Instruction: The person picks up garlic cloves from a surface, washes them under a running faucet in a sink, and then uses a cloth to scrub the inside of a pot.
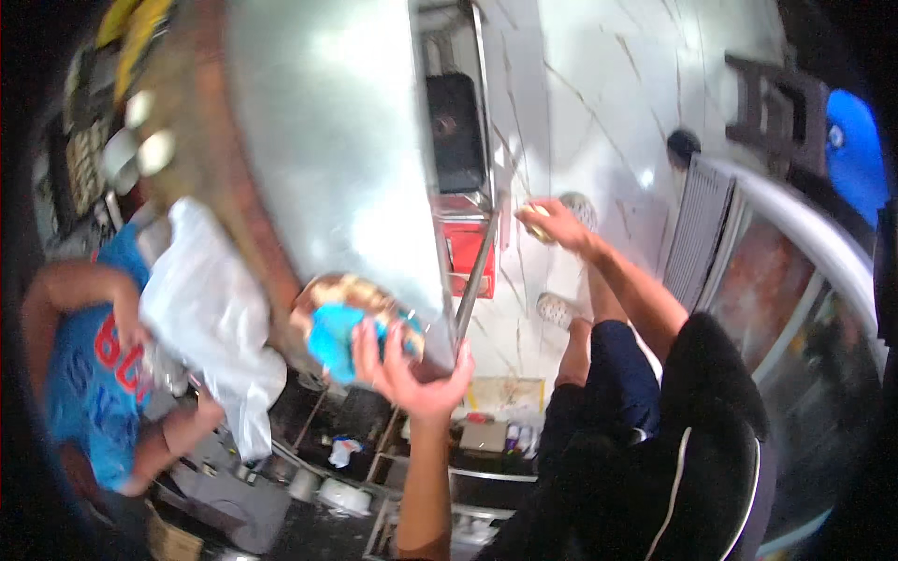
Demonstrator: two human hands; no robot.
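At the end of a shiny metal counter (330, 140), my left hand (414, 372) is raised with its fingers spread. Just beyond its fingertips is a blurred bundle of pale, brownish pieces (351, 287) with a bright blue cloth or wrap (333, 340); contact between hand and bundle cannot be told. Over the floor, right of the counter, my right hand (551, 223) is closed around a small pale yellowish object (539, 228), too blurred to name.
Across the counter a person in a blue shirt (98, 393) holds a white plastic bag (210, 301). A red box (468, 256) and black container (454, 133) sit beside the counter. A glass-fronted cabinet (765, 259) stands at right, near a dark stool (772, 105).
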